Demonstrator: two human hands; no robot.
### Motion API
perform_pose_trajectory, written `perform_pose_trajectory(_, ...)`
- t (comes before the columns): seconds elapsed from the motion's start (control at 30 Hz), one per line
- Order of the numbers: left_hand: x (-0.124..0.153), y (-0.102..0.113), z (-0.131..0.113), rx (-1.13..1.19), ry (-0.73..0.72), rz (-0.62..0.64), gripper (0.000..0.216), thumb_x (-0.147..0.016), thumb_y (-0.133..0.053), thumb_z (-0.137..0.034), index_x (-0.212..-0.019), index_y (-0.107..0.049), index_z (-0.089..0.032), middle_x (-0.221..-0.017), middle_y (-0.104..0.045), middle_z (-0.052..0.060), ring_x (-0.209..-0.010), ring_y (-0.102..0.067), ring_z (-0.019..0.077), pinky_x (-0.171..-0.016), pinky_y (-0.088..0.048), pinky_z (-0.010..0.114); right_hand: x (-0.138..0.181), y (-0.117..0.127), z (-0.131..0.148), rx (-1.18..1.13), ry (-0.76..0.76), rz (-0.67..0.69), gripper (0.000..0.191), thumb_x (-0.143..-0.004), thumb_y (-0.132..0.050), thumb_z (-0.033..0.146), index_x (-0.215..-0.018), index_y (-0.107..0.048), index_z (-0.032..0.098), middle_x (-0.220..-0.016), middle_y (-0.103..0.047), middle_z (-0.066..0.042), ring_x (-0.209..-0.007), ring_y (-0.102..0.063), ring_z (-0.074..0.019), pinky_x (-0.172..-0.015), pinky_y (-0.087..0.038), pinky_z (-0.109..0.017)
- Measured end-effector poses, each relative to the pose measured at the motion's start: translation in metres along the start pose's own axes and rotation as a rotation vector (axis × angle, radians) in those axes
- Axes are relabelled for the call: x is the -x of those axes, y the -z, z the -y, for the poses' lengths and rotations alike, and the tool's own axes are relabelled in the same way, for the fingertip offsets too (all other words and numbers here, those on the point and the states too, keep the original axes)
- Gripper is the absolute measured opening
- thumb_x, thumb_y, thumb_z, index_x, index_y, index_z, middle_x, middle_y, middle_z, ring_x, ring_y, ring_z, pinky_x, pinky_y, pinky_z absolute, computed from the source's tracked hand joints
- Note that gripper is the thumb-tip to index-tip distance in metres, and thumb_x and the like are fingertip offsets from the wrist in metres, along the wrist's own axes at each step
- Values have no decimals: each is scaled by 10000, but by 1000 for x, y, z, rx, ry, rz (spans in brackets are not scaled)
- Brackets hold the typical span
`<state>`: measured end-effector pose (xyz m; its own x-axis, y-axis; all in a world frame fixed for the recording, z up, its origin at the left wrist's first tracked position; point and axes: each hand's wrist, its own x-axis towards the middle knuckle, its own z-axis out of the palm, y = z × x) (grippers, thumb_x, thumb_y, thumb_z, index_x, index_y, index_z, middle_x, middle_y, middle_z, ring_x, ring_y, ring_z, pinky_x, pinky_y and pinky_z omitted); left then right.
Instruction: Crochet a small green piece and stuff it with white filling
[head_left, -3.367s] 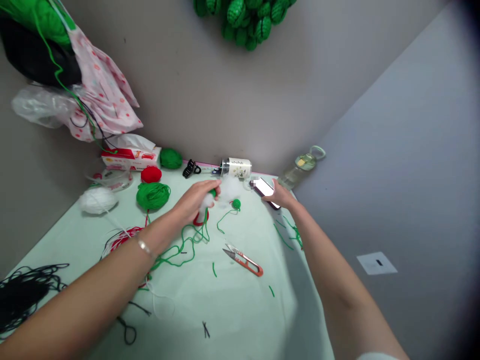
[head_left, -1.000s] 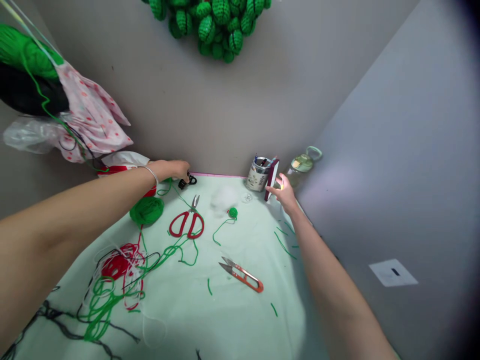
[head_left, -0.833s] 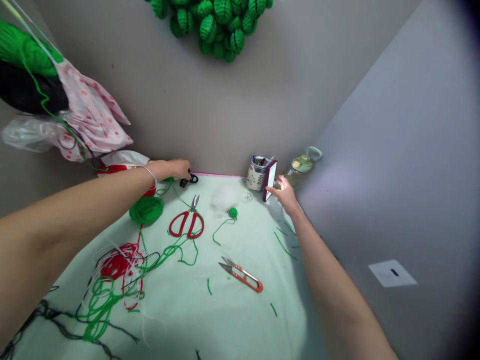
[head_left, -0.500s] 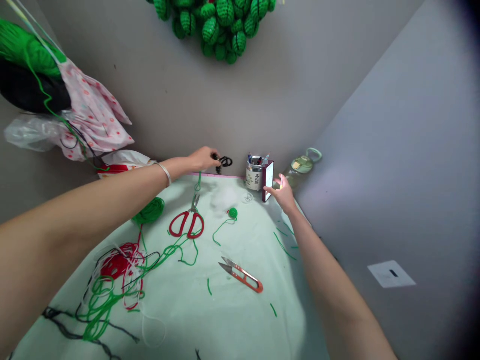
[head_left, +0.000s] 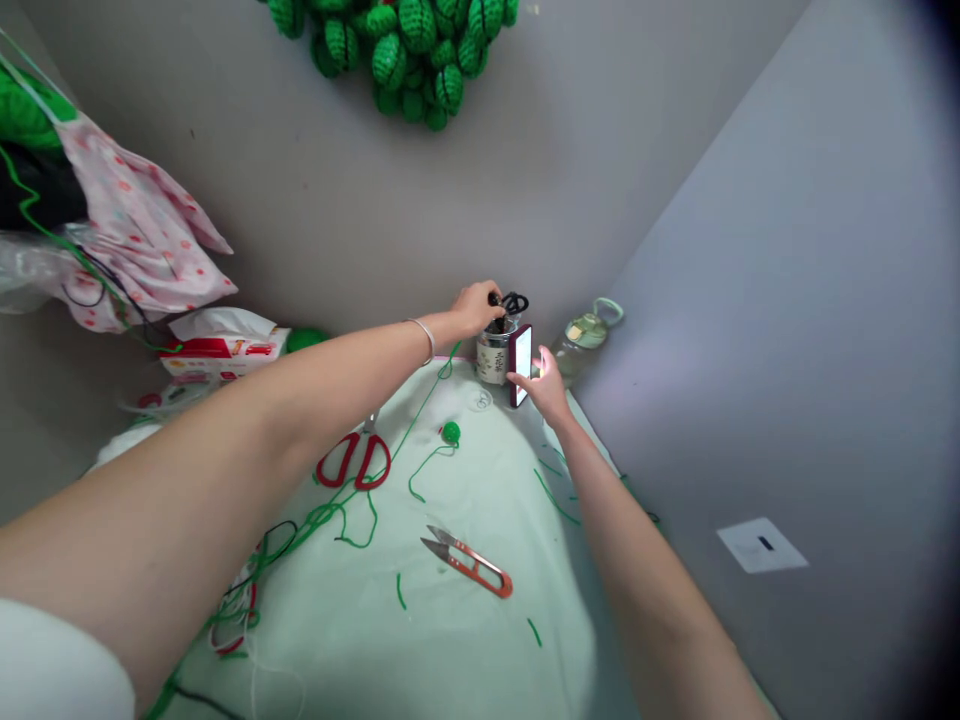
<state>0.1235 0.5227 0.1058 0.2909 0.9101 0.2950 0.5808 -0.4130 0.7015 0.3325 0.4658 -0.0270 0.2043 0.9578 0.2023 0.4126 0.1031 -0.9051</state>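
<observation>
My left hand (head_left: 480, 305) is closed on a black looped item (head_left: 515, 302), its exact kind unclear, right above the mouth of a labelled tin (head_left: 492, 362) at the table's far edge. Pens stood in that tin earlier; my hand and the black item now cover most of its opening. My right hand (head_left: 550, 388) grips a phone (head_left: 520, 368) with a dark red case, upright against the tin's right side. Its thumb lies across the case and its fingers are beside the lit screen. A small green yarn ball (head_left: 450, 433) with a tail sits nearer to me.
Red-handled scissors (head_left: 373, 462) lie partly under my left arm. Orange thread snips (head_left: 474, 566) rest mid-table among green yarn scraps. A green-lidded bottle (head_left: 583, 338) stands behind my right hand. Tissue box (head_left: 225, 350), pink dotted bag (head_left: 142, 220) and tangled yarn (head_left: 322, 512) are at left.
My left hand has carried the black item rightward to above the tin. My right hand stays at the phone. The view has shifted slightly, and my left arm now covers more yarn.
</observation>
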Motion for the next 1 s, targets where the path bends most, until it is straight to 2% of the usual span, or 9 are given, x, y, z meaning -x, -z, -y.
perform_pose_trajectory(0.2, 4, -15, 19, 41, 108, 4, 399, -998, -681, -352, -1354, -629, -181, -1367, -656, 124, -1143, -688, 281, -945, -604, 502, 3, -1, 0, -18, -15, -8, 1368, -588, -895, 632, -1674, -193, 185, -1639, -412, -274, -1111, -723, -379, -937, -607, -515)
perform_pose_trajectory(0.33, 13, -26, 31, 118, 146, 144, 389, -998, -682, -355, -1341, -637, -176, -1348, -666, 119, -1128, -693, 280, -934, -609, 494, 4, -3, 0, -40, -10, -27, 1309, -619, -876, 596, -1667, -211, 178, -1637, -416, -269, -1237, -668, -394, -1014, -572, -534)
perform_pose_trajectory(0.43, 15, -36, 30, 159, 138, 205, 386, -999, -680, -354, -1339, -638, -176, -1345, -668, 119, -1123, -695, 277, -931, -611, 491, 4, -3, 0, -58, -6, -25, 1275, -631, -875, 580, -1659, -233, 185, -1634, -423, -265, -1303, -626, -399, -1018, -569, -532)
perform_pose_trajectory(0.67, 0, -47, 17, 94, 135, 108, 394, -999, -680, -352, -1351, -631, -181, -1363, -659, 123, -1140, -689, 280, -943, -605, 499, 5, 8, -1, -107, -15, -7, 1274, -663, -851, 626, -1670, -193, 206, -1652, -416, -250, -1196, -674, -370, -903, -615, -465)
perform_pose_trajectory(0.77, -3, -45, 18, 54, 130, 132, 391, -999, -680, -353, -1347, -633, -182, -1359, -661, 122, -1138, -690, 279, -941, -606, 497, 5, 9, 0, -119, -12, 6, 1250, -684, -835, 649, -1675, -185, 251, -1683, -383, -221, -1145, -690, -359, -868, -625, -459)
perform_pose_trajectory(0.87, -1, -43, 22, 35, 136, 175, 389, -999, -680, -353, -1344, -635, -180, -1356, -663, 120, -1136, -690, 280, -941, -606, 496, 1, 4, 3, -125, 10, 22, 1269, -677, -842, 656, -1679, -169, 264, -1698, -362, -208, -1266, -635, -380, -928, -610, -477)
perform_pose_trajectory(1.0, 1, -42, 26, 49, 157, 219, 390, -998, -681, -355, -1344, -635, -178, -1354, -663, 120, -1134, -691, 281, -939, -607, 496, -8, -3, 8, -114, 43, 49, 1302, -624, -892, 633, -1666, -215, 246, -1698, -366, -197, -1511, -426, -390, -1060, -544, -499)
